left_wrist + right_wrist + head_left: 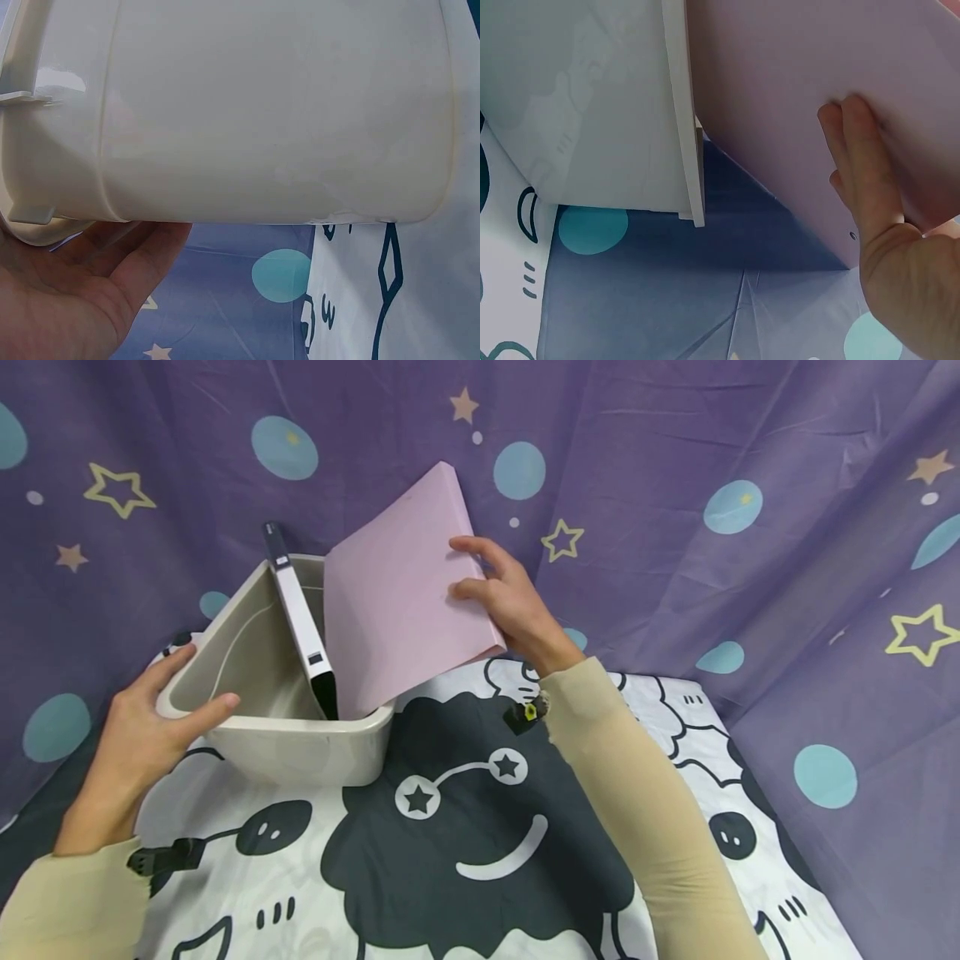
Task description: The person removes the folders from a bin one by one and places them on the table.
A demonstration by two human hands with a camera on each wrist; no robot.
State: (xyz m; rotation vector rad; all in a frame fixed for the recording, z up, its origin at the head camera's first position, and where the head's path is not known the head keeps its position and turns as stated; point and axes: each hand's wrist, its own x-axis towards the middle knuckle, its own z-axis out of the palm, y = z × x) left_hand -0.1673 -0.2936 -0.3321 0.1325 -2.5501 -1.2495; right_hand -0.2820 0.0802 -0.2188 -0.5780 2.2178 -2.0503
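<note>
A beige plastic bin [300, 750] stands on the cloth, its opening tilted into the head view. My left hand [142, 727] grips its left corner, with the thumb over the rim; in the left wrist view the fingers reach behind the bin wall [277, 112]. My right hand [517, 610] holds a pink file folder [405, 585] by its right edge, thumb on one face and fingers on the other. The folder slants, its lower left part inside the bin. Beside it a binder with a white and black spine [300, 618] leans inside the bin.
A white cloth with black cartoon sheep [480, 827] covers the surface. Close behind the bin hangs a purple curtain [637, 443] with stars and blue dots. Small black devices are strapped at both wrists, the left one [168, 857] over the sleeve's end.
</note>
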